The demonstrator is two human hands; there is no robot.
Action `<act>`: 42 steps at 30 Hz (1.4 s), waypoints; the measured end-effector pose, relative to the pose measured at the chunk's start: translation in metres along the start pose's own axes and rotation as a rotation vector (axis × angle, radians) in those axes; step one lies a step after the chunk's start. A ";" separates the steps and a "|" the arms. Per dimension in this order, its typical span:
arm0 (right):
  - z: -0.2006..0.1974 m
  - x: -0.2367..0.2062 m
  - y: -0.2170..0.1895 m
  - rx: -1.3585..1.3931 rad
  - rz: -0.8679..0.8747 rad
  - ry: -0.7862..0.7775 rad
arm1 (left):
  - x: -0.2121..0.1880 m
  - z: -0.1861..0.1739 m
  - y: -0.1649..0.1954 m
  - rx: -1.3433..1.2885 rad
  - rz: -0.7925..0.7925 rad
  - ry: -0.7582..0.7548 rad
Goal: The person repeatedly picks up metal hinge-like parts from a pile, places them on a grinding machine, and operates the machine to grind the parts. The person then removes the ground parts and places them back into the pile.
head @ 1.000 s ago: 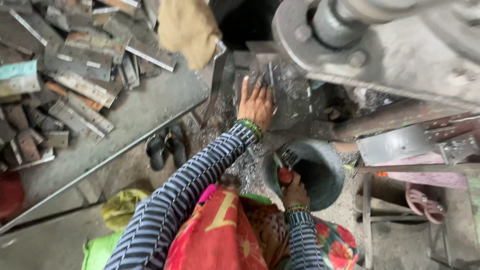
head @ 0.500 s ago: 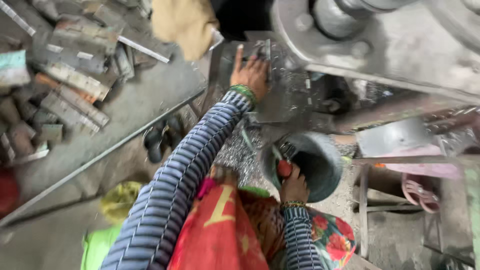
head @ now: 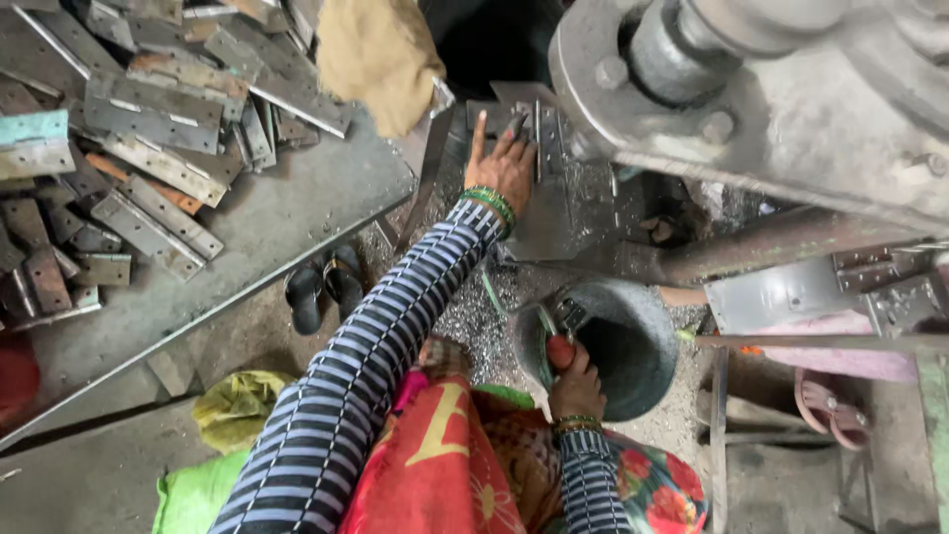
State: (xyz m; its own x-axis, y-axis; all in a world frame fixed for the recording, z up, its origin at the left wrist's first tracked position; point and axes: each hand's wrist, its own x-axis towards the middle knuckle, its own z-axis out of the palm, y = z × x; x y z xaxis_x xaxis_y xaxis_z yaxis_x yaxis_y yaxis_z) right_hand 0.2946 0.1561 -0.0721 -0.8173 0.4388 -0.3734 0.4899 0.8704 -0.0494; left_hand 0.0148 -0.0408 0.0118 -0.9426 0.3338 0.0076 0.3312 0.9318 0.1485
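Left hand (head: pixel 504 163) reaches forward, fingers spread open and laid flat on a grey metal hinge plate (head: pixel 544 138) on the press bed; nothing is gripped. Plate is dull, perforated along one edge, lying just under the fingertips. Right hand (head: pixel 575 381) has its grip closed around an orange-handled tool (head: pixel 560 353), at the rim of a dark metal bucket (head: pixel 633 346) just beside it.

No labels, signs or screens show; the only package-like things are a crumpled yellow bag (head: pixel 237 407) and a green sack (head: pixel 193 494) on the floor at the near left, and a tan sack (head: pixel 381 59) at the far middle.
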 end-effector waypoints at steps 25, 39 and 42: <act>-0.066 -0.034 0.002 -0.027 -0.028 0.057 | -0.114 -0.067 0.024 -0.293 0.634 0.107; -0.045 -0.020 0.009 -0.028 -0.058 0.146 | -0.128 -0.068 0.084 -0.245 0.107 -0.212; -0.060 -0.017 0.006 -0.008 -0.056 0.064 | -0.123 -0.057 0.068 -0.188 0.090 -0.201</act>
State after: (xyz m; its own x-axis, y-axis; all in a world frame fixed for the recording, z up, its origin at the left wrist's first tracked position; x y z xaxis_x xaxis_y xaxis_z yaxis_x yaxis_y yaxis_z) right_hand 0.2927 0.1671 -0.0104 -0.8610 0.4028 -0.3104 0.4408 0.8956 -0.0605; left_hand 0.1506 -0.0266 0.0770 -0.8764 0.4526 -0.1645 0.3813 0.8608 0.3370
